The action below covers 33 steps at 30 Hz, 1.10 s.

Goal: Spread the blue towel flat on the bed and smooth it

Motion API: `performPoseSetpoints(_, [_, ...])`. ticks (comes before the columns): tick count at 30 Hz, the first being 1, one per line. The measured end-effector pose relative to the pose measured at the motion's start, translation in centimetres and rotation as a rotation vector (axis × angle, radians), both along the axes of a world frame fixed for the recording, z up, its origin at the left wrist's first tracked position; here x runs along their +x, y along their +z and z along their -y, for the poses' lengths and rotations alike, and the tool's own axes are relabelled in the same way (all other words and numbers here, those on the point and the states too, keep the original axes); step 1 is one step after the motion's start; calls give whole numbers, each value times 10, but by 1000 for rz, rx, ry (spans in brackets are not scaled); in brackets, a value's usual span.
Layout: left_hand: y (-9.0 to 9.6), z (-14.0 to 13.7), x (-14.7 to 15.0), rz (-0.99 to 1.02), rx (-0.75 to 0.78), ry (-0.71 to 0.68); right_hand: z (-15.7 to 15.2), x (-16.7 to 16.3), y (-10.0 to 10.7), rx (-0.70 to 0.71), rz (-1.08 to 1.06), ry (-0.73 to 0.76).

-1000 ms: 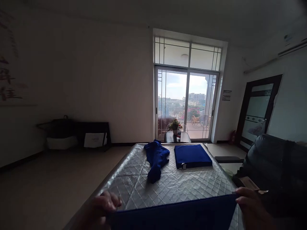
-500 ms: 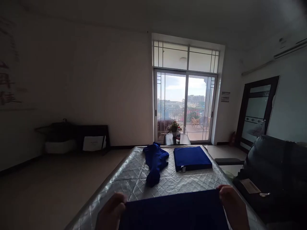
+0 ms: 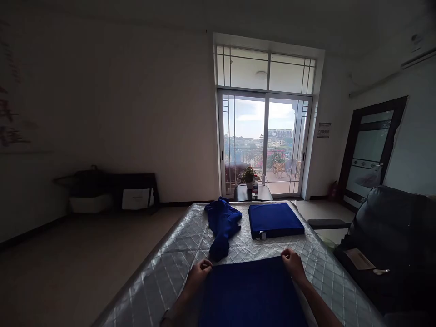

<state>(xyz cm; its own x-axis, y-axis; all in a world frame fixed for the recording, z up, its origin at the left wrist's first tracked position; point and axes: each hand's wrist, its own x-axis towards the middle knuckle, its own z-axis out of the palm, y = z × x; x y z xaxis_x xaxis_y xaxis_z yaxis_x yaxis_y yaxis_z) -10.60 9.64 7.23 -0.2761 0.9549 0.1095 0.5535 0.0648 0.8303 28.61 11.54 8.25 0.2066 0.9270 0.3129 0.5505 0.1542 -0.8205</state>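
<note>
A dark blue cloth (image 3: 250,293) is spread between my hands at the near end of the silver quilted table cover (image 3: 170,272). My left hand (image 3: 200,271) pinches its far left corner, and my right hand (image 3: 293,264) pinches the far right corner. The cloth's near part runs out of the bottom of the view. Beyond it, a crumpled blue cloth (image 3: 223,225) lies on the left. To its right is a neat stack of folded blue cloth (image 3: 276,219) with a small white tag at the front edge.
A small dark table (image 3: 243,194) with a potted plant (image 3: 250,175) and a bottle (image 3: 255,186) stands past the far edge. At right is a black leather chair (image 3: 384,227) with a card (image 3: 359,259) on it. Bags (image 3: 90,204) sit by the left wall.
Both hands have moved forward and closer together, carrying the cloth's far edge away from me over the table. The view has tilted slightly down. The crumpled cloth and stack stay in place.
</note>
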Motion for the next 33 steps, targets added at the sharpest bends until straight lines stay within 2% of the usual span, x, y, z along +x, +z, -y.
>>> performPoseSetpoints(7, [-20,-20,8,-197,45,-102,-25,7,-22,-89,203,-26])
performPoseSetpoints(11, [-24,-17,13,-355,73,-94,-16,3,-26,-80,328,-37])
performPoseSetpoints(16, [-15,-9,26,-534,136,-103,6,-9,-32,-42,434,59])
performPoseSetpoints(19, [-13,-4,66,-603,185,-203,14,-17,-39,-90,512,130])
performPoseSetpoints(24, [-29,2,175,-652,224,-464,16,-20,-50,-205,621,180])
performPoseSetpoints(27, [-41,0,212,-673,226,-487,15,-19,-53,-199,651,179])
performPoseSetpoints(30, [-49,-6,198,-707,188,-387,14,-19,-55,-193,661,155])
performPoseSetpoints(33, [-56,-11,146,-767,137,-240,14,-21,-56,-211,661,119])
